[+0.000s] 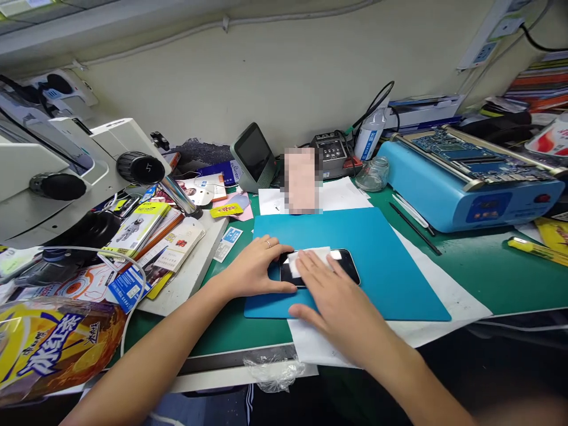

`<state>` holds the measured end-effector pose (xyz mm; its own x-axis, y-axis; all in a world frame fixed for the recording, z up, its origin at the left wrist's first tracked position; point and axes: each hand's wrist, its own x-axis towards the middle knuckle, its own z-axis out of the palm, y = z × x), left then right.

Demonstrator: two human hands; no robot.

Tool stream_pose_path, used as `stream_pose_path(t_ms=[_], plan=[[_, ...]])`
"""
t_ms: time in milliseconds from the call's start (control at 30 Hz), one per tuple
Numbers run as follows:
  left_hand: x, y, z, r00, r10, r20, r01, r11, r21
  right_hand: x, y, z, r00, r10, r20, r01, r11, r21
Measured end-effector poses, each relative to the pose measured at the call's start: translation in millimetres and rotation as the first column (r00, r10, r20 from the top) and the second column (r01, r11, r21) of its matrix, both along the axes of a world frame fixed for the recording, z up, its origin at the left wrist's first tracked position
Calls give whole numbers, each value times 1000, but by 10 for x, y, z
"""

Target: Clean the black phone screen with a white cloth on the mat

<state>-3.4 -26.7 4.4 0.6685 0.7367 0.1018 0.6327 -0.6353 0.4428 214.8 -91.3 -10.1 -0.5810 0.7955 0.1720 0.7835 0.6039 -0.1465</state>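
Observation:
A black smartphone (348, 269) lies flat on a blue work mat (381, 260). My left hand (255, 269) grips the phone's left end between thumb and fingers, with a ring on one finger. My right hand (331, 293) lies flat, fingers spread, pressing a white cloth or wipe (313, 255) onto the phone's screen. The hand hides the middle of the phone; only its right end and a strip at the left show.
A microscope (66, 171) and scattered packets crowd the left. A blue heating station (461, 189) holding a circuit board stands at the right, with a glass jar (373, 173), white bottle (369, 139), black tweezers (415, 220) and yellow marker (532, 248) nearby. A snack bag (48, 349) lies front left.

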Motion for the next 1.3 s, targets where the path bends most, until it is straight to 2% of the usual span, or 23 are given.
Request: stream_pose_path(t_ms=[100,167,267,400,533,733,867,967,1100,1300], plan=[[-1,-8,-1,1000,-10,3,10,1000,11,-129,-129,12,999,31,-40,-31,1000,4],[-3,-9,2,1000,-13,6,13,1000,8,-91,-170,32,998,45,-52,-45,999,6],[-5,-5,11,1000,-8,1,8,1000,8,120,-166,45,998,47,-45,-47,999,20],[-14,9,16,1000,-9,-8,9,1000,0,450,-189,-8,999,-25,-37,28,996,85],[-22,18,15,1000,-2,-11,2,1000,-22,578,-309,-7,998,-59,-8,59,979,196],[-18,17,14,1000,-2,-13,2,1000,-13,301,-308,99,998,-29,57,13,962,272],[-20,17,9,1000,-7,-7,7,1000,-7,49,-222,101,999,-5,51,-6,977,212],[-21,17,-1,1000,-11,-3,11,1000,1,9,-227,128,998,22,53,-32,979,200],[-23,17,-6,1000,-13,-11,13,1000,5,211,-307,186,996,66,64,-78,974,215],[-25,18,17,1000,-11,-27,11,1000,-1,566,-330,157,999,-4,40,-3,983,185]])
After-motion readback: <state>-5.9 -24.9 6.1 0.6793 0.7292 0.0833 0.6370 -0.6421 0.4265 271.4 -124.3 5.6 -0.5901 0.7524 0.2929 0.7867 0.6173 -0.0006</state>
